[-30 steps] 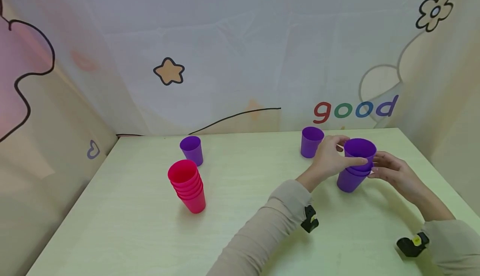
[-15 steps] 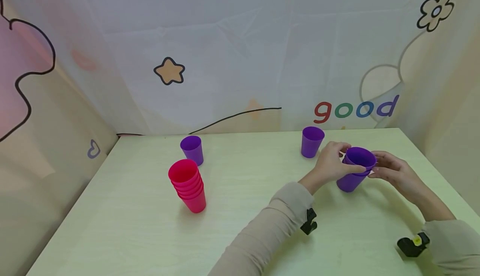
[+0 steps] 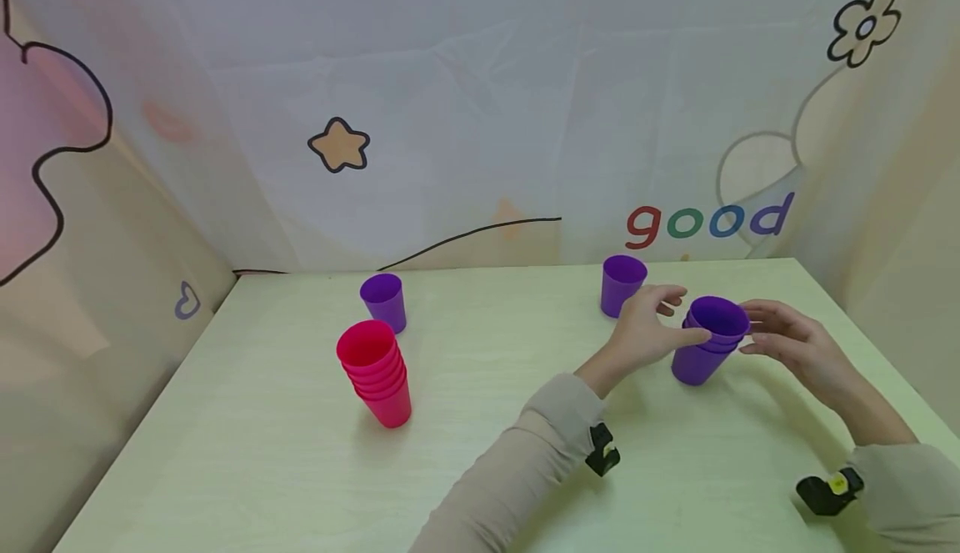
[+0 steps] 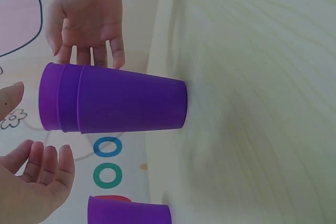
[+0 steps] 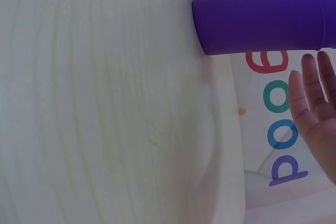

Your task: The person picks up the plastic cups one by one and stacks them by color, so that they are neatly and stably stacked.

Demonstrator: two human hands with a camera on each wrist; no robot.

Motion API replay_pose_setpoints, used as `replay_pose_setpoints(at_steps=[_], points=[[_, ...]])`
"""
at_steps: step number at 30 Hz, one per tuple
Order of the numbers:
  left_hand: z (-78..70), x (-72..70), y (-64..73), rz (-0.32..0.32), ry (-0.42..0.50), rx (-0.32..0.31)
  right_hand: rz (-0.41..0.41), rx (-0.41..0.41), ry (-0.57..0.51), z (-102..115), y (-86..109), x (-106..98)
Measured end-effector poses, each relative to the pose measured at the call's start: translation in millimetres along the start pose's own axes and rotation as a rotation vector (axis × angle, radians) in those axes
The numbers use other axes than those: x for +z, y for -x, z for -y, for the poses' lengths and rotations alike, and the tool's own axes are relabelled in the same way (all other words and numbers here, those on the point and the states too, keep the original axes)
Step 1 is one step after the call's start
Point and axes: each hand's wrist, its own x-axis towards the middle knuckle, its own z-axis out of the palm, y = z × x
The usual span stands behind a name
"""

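Observation:
A stack of nested purple cups (image 3: 700, 363) stands upright on the table at the right, and three rims show in the left wrist view. My left hand (image 3: 645, 329) is just left of the stack, its fingers loosely spread and apart from the cups (image 4: 134, 100). On the other side is my right hand (image 3: 806, 357), relaxed, fingertips close to the upper cup's side. In the right wrist view that hand (image 5: 319, 116) has straight fingers near the rims. A single purple cup (image 3: 620, 288) stands behind my left hand.
A stack of several red cups (image 3: 390, 399) stands upright left of the middle, with another purple cup (image 3: 384, 299) behind it. A printed curtain (image 3: 450, 136) hangs behind the pale table (image 3: 262, 453).
The top purple cup has gone down into the stack under my left hand. That hand has since let go and drawn back leftward. My right hand has eased slightly away from the cups.

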Motion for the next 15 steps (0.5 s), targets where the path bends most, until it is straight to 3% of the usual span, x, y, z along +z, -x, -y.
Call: replay_pose_setpoints(at_steps=[8,15], points=[[2.8,-11.7,7.7,-0.016,0.076,0.021,-0.039,0.03,0.061,-0.7,-0.3,1.7],[13.3,-23.0,10.5,-0.063,0.11,-0.003,-0.093,0.074,0.14,-1.3,-1.0,2.8]])
